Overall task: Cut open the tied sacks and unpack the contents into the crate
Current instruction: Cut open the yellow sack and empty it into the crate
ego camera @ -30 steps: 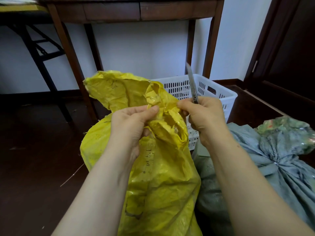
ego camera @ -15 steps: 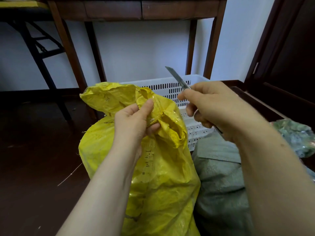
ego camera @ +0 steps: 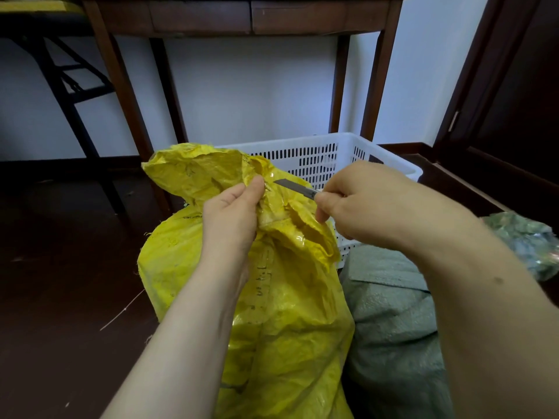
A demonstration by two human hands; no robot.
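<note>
Yellow sack point(ego camera: 272, 328) stands upright at centre frame on dark floor point(ego camera: 60, 297), with its neck crumpled and bunched at the top. Left hand point(ego camera: 230, 219), centre frame, pinches the neck folds between thumb and fingers and holds them up.

Right hand point(ego camera: 363, 204), just right of centre, has its fingers curled tight round a utility knife point(ego camera: 295, 188). The handle is hidden in the fist. Only the grey blade shows, pointing left and slightly up. The blade tip lies at the neck folds, just beside the left thumb; cannot tell whether it touches the plastic.

White slotted crate point(ego camera: 314, 158) sits behind the sack, upper centre-right, its near wall partly covered by the sack and the right hand.

Grey-green woven sack point(ego camera: 390, 322), lower right, lies against the yellow sack's side, under the right forearm. Greenish crumpled bundle point(ego camera: 523, 240) at the right edge is partly cut off.

Brown wooden table point(ego camera: 242, 19) runs across the top of the frame, its legs coming down behind the crate, with pale wall beyond. Black folding frame point(ego camera: 69, 80) stands upper left.
</note>
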